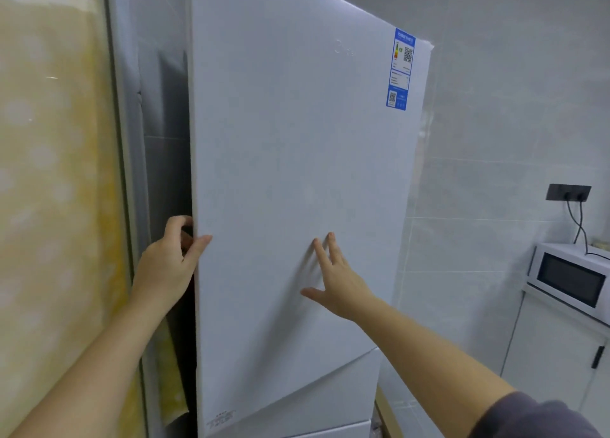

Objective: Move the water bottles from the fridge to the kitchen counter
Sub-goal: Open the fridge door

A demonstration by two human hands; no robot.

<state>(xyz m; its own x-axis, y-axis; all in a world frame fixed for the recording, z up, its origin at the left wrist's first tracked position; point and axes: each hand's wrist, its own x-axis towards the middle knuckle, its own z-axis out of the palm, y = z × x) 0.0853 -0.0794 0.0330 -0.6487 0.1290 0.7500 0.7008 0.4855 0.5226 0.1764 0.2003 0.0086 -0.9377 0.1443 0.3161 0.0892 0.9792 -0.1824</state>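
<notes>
A person stands at a white fridge, the left hand point(168, 259) gripping the free left edge of the upper fridge door point(297, 140), where a dark gap shows the door standing slightly ajar. The fingers point(176, 223) of that hand are curled round behind the edge, with the thumb laid on the front face, a hold that suits pulling the door outward. The right hand point(333, 282) is spread flat against the door's front, its fingers point(331, 246) straight and splayed and holding nothing, apparently to steady the panel as it swings. Both forearms reach up and forward from the bottom of the view, the left one close to a yellow patterned panel point(49, 206), the right crossing in from a dark sleeve point(534, 418). The water bottles cannot be seen; by the task they should be inside the fridge, behind this door. No bottle has reached the desk, which is not clearly in view. A blue energy label point(400, 69) sits near the door's upper right corner. To the right, well apart from the fridge, a microwave point(569, 277) rests on a white cabinet point(554, 355) below a dark wall socket point(568, 192).
</notes>
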